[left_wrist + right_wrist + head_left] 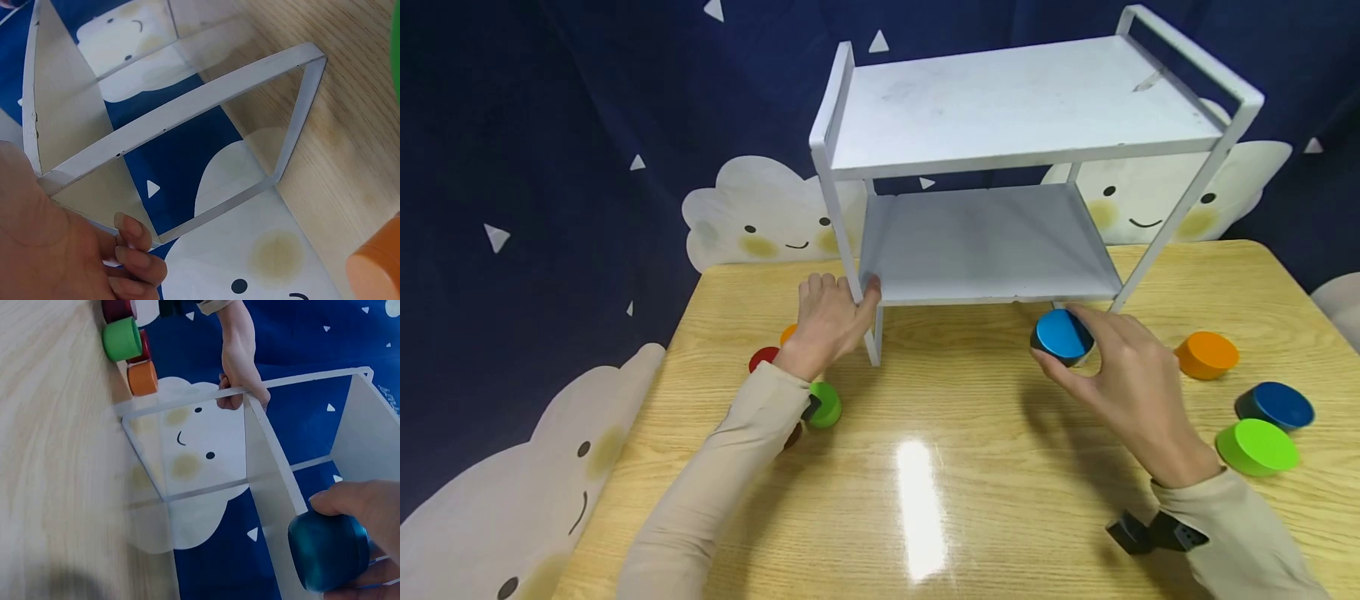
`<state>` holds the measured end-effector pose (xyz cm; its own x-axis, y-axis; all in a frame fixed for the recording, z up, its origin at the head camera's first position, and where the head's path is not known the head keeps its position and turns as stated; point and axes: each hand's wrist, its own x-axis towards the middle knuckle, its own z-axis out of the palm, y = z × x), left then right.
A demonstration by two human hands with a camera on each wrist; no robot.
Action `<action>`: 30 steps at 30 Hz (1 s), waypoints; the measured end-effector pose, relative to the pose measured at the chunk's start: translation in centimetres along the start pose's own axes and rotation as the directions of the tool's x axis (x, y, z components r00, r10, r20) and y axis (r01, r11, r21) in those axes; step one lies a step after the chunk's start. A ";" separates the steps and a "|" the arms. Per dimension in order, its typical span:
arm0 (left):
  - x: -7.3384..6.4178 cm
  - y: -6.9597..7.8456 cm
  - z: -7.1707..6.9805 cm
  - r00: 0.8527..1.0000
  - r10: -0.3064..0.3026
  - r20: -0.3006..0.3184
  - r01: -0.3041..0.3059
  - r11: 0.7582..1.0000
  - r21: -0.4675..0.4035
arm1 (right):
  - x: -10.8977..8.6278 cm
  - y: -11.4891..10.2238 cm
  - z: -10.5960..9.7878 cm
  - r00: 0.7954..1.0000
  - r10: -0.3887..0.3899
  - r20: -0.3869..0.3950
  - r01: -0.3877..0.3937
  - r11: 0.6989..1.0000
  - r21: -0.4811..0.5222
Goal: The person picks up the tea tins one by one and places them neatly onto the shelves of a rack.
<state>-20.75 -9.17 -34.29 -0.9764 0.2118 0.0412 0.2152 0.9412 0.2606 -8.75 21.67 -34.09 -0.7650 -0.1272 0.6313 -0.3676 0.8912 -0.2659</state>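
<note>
A white two-tier shelf rack (pixel 977 298) stands on the wooden table. My left hand (pixel 829 321) grips its left front post at the lower tier, with the thumb over that tier's corner; in the left wrist view, curled fingers (pixel 139 259) show beside the frame. Between the thumb and fingers of my right hand (pixel 1131 375) is a blue cylinder (pixel 1063 335) with a flat round top, raised off the table just in front of the lower tier's right end. In the right wrist view the same blue cylinder (pixel 328 550) appears close to the tier's edge.
To the right lie an orange cylinder (pixel 1207 355), a dark blue cylinder (pixel 1275 406) and a lime green cylinder (pixel 1257 447). By my left forearm are green (pixel 825 406), red (pixel 763 358) and orange pieces, partly hidden. A dark blue curtain (pixel 550 125) with clouds hangs behind.
</note>
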 end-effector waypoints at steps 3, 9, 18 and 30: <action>0.0 0.0 0.0 1.000 -0.001 0.004 0.001 1.000 0.002 | 0.6 -0.4 0.1 1.000 -0.020 0.000 0.020 1.000 0.003; 0.0 -0.1 -0.1 1.000 -0.009 0.005 0.009 1.000 0.004 | 1.6 -1.2 0.2 0.999 -0.040 0.010 0.040 0.999 0.011; 0.0 0.2 -0.3 1.000 -0.005 0.005 0.005 1.000 0.024 | 3.1 -2.1 0.6 0.996 -0.091 -0.016 0.092 0.995 0.047; 0.0 0.1 0.0 1.000 -0.003 0.013 0.004 1.000 -0.027 | 5.8 -3.9 1.9 0.995 -0.098 -0.008 0.099 0.989 0.112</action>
<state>-20.77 -9.05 -34.31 -0.9769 0.2121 0.0279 0.2111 0.9346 0.2862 -12.75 16.58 -30.82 -0.7211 -0.2109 0.6600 -0.4979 0.8201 -0.2820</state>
